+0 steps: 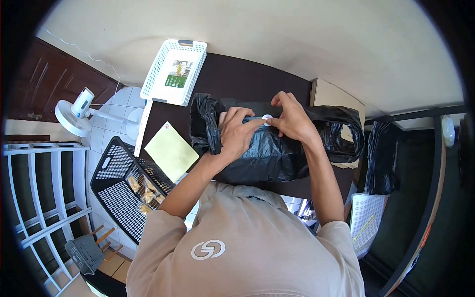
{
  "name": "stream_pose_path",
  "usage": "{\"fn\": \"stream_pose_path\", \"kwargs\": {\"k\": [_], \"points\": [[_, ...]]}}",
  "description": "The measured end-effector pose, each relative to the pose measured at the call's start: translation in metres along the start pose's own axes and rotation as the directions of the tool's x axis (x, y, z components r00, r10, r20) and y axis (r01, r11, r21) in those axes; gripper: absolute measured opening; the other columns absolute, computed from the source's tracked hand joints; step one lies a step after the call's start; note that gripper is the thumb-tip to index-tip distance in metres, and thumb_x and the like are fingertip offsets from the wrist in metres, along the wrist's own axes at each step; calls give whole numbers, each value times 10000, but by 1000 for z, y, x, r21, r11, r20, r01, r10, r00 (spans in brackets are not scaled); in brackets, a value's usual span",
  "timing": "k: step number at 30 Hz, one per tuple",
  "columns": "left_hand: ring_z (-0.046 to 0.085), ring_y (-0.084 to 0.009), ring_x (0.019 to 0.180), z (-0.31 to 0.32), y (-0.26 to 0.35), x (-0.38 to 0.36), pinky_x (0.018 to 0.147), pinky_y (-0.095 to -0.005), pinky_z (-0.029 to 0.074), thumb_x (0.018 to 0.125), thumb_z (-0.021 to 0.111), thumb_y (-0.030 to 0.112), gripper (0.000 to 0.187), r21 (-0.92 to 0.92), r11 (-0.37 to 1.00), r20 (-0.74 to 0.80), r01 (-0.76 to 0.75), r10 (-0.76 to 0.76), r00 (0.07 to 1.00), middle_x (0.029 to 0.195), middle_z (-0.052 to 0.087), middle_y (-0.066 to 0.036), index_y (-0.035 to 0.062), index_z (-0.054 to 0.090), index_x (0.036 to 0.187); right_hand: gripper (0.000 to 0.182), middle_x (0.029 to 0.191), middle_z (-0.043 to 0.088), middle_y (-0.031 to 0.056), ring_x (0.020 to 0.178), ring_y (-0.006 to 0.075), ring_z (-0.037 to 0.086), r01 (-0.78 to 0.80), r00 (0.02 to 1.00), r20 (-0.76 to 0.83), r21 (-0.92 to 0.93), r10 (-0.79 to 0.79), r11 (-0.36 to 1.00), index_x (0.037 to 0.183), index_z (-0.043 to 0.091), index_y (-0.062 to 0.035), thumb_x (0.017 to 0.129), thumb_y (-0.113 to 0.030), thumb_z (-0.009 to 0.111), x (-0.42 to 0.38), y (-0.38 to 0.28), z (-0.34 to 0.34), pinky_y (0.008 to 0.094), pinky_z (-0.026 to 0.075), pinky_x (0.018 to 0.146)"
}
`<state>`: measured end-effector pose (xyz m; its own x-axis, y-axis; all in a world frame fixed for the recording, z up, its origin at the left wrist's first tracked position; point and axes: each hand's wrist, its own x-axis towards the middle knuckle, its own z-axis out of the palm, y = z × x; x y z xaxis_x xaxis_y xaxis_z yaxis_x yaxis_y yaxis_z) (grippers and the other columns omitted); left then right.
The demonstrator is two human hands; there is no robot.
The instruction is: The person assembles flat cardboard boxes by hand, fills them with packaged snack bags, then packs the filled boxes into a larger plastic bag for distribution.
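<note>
A black plastic bag (pixel 269 161) lies across the dark table, wrapped over something I cannot make out, its loops spread left and right. A small round white sticker (pixel 267 118) is on its upper side, beside a bluish strip. My left hand (pixel 236 129) rests palm down on the bag, fingers spread, thumb pointing to the sticker. My right hand (pixel 293 119) has thumb and forefinger together at the sticker's edge, its other fingers bent and raised. Left of the bag lies a pale yellow sheet (pixel 170 151) with a small round reddish mark in one corner.
At the table's back left stands a white basket (pixel 148 89) with a printed label. A black crate (pixel 111 198) with packets stands at left, near a white fan (pixel 71 119). Flat cardboard (pixel 324 91) lies at back right. Black bags (pixel 381 163) hang beyond the right edge.
</note>
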<state>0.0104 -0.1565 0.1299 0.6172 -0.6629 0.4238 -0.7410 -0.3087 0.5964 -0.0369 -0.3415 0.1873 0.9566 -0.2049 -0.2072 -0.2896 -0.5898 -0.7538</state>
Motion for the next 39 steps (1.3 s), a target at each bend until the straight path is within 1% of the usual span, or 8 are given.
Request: {"fn": "stream_pose_path", "kwargs": {"k": [13,15,19,26,28,35,37,39], "points": [[521,-291,1105,-28,16,7,882,-384,368,827,674,140,305,72,995,234,-65,47,971,1130,593,-143,104,701,1129,391,956,571,177,509,146,588,-152,978,144,5,149,988,967,479,45,727,-27,780,13,1,-15,285,491,377],[523,-291,1101,-28,16,6,885,-385,368,825,675,139,314,63,995,212,-83,68,975,1127,592,-144,111,697,1137,355,876,596,152,489,137,580,-138,960,257,102,108,985,955,490,46,754,-50,766,17,5,-19,283,506,383],[528,-290,1095,-24,14,2,895,-389,365,823,674,127,322,53,995,172,-85,75,982,1110,593,-141,133,695,1145,322,713,598,101,444,132,562,-178,963,217,55,163,982,943,503,42,795,-113,744,22,2,-13,286,507,381],[531,-279,1096,-19,15,-3,908,-397,350,825,669,142,305,45,997,150,-56,49,987,1119,597,-132,140,702,1128,313,677,586,97,427,135,555,-165,968,196,10,160,986,907,502,39,790,-112,750,20,6,-12,279,485,362],[530,-272,1100,-16,12,-6,903,-394,345,825,668,140,301,68,996,116,-61,53,992,1122,598,-133,138,704,1124,284,641,568,83,426,135,562,-182,971,187,191,146,965,890,508,33,800,-101,741,18,12,-15,275,469,356],[541,-265,1082,-12,11,-7,891,-397,340,821,672,134,290,42,997,106,-59,54,993,1125,603,-118,142,712,1108,212,736,585,85,415,120,538,-201,957,222,52,185,978,878,528,25,816,-56,714,18,8,-14,261,456,354],[544,-261,1074,-9,9,-7,886,-390,340,816,678,135,282,41,998,69,-42,39,997,1119,606,-109,143,717,1095,161,831,595,84,458,117,551,-42,980,199,217,-2,975,921,615,21,807,-36,713,12,13,-13,243,453,375],[545,-260,1057,-8,8,-6,880,-397,341,801,689,133,293,36,998,41,-57,55,998,1097,608,-108,146,716,1093,151,855,594,78,522,123,578,133,985,95,113,-144,985,935,666,-5,798,-36,720,4,21,-7,256,469,422]]}}
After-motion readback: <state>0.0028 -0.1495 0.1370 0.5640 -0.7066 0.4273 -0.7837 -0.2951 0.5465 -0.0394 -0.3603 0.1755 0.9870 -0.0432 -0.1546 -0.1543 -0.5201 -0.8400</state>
